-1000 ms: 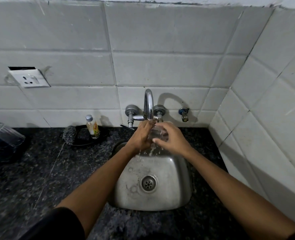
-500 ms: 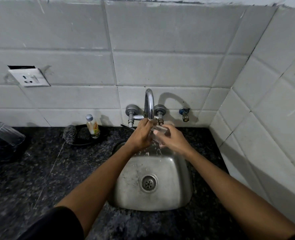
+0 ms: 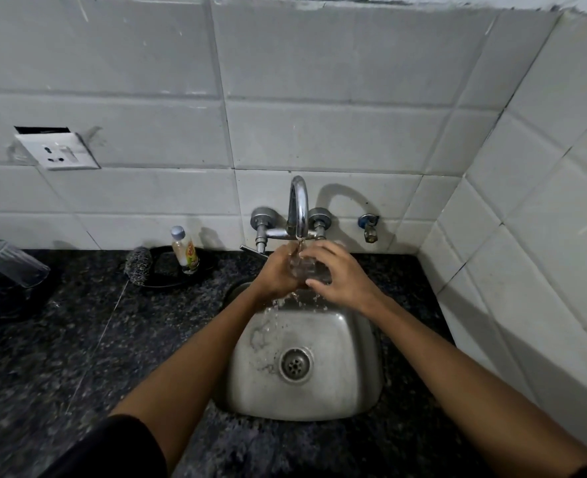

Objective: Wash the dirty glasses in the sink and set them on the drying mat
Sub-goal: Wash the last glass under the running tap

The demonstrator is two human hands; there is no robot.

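Note:
A clear glass is held under the running tap above the steel sink. My left hand grips it from the left and my right hand wraps round it from the right, so most of the glass is hidden. Water falls from the spout onto the glass and splashes down into the basin. Another clear glass lies tilted at the far left on a dark mat.
A small soap bottle and a scrubber sit on a dark dish left of the tap. A wall socket is at upper left. Tiled walls close in behind and on the right. Black granite counter surrounds the sink.
Both hands have turned slightly round the glass under the stream; my right hand's fingers have shifted over its front. The glass stays under the tap.

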